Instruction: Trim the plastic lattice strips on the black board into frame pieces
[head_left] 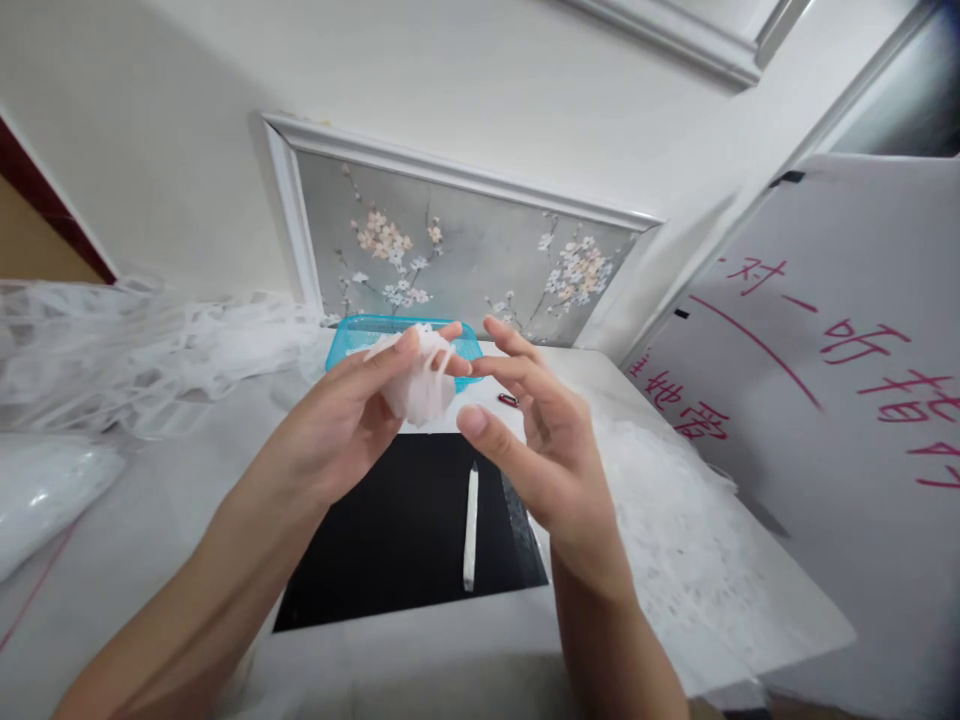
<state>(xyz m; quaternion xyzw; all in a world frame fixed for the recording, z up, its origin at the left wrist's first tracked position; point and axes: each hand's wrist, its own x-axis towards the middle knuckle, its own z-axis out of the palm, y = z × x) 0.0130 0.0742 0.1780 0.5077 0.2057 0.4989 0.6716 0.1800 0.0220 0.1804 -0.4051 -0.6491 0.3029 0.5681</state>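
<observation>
My left hand (pixel 345 425) is closed around a bundle of thin, white, translucent plastic-looking pieces (pixel 421 392), raised above the table. Beside it, my right hand (pixel 551 445) has its fingers spread and holds nothing; its fingertips come close to the bundle, and whether they touch it I cannot tell. Below both hands lies a black mat (pixel 375 550). A white, slim, pen-like tool (pixel 470 530) with a dark tip rests on the mat. Behind the bundle stands a blue plastic basket (pixel 346 335), partly hidden by my left hand.
A small red object (pixel 508 400) lies beyond the mat. White lattice-like plastic scraps (pixel 150 345) are heaped at left, above a clear plastic bag (pixel 52 490). More white pieces (pixel 667 530) spread at right. A whiteboard (pixel 862 300) with red writing borders the table's right side.
</observation>
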